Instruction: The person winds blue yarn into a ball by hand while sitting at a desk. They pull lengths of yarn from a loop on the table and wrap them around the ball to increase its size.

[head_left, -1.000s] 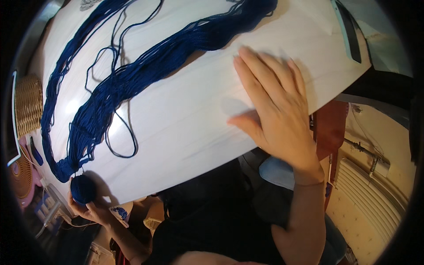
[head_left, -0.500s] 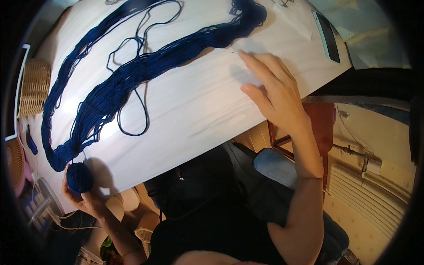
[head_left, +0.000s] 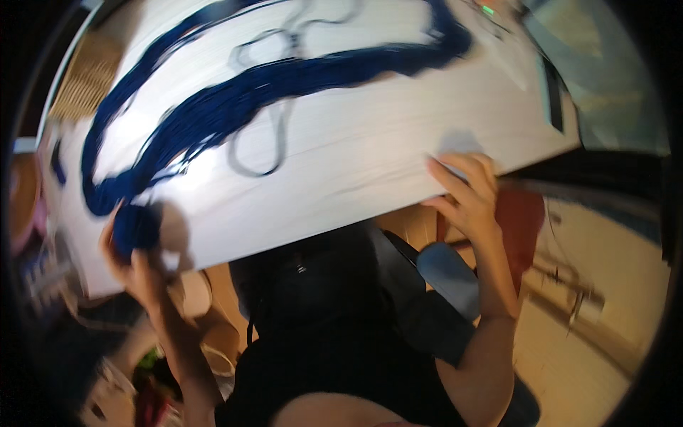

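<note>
My left hand [head_left: 135,267] is closed round a dark blue ball of yarn [head_left: 136,229] at the near left of the table. Just beyond the ball lies a long loose skein of the same blue yarn [head_left: 213,110], bent into a big loop over the tabletop. Stray strands cross it and form a small loop [head_left: 276,160] on its near side. At the table's near right edge is my right hand [head_left: 466,192], its fingers apart and nothing visible in them. The picture is smeared by motion, so fine strands are hard to follow.
The white table [head_left: 341,164] ends in front of my body. A woven basket [head_left: 87,77] stands at the far left and a phone [head_left: 551,96] lies at the far right. A dark-handled tool [head_left: 58,164] is near the left edge. A red wooden chair [head_left: 519,220] stands right of the table.
My right hand has come nearer, from the middle of the table to its near edge. The left hand still holds the ball. The whole view has shifted and blurred.
</note>
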Tool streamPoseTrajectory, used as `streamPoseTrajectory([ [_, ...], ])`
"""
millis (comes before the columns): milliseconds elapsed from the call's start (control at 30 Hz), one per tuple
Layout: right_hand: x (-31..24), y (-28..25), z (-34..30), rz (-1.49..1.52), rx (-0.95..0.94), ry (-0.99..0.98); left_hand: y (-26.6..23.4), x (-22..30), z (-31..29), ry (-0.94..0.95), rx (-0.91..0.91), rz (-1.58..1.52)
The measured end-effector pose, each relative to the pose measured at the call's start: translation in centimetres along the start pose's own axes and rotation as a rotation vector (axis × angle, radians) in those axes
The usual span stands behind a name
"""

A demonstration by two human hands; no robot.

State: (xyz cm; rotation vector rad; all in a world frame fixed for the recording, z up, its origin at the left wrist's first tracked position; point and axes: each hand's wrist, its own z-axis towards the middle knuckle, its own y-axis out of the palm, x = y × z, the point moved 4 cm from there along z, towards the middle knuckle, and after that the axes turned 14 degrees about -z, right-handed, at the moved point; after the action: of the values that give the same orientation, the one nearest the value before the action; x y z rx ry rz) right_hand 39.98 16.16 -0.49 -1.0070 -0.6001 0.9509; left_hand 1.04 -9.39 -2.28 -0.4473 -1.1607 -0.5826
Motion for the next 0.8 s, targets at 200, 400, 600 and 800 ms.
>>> streamPoseTrajectory([
  [200,-1.3,-0.2,-4.5,0.006,0.241,0.103,4.3,1.8,6.0,-0.077,-0.047,0.141],
  [400,-1.5,1.2,-6.0,0.143,0.356,0.155,4.2,2.0,7.4,0.161,-0.089,0.349],
  [600,-2.3,0.9,-4.3,0.101,0.314,0.145,4.0,-0.6,8.6,0.056,-0.073,0.226],
  [800,-3.9,-0.2,-2.1,0.439,0.275,0.372,4.1,-0.3,10.3,-0.245,-0.196,-0.028],
])
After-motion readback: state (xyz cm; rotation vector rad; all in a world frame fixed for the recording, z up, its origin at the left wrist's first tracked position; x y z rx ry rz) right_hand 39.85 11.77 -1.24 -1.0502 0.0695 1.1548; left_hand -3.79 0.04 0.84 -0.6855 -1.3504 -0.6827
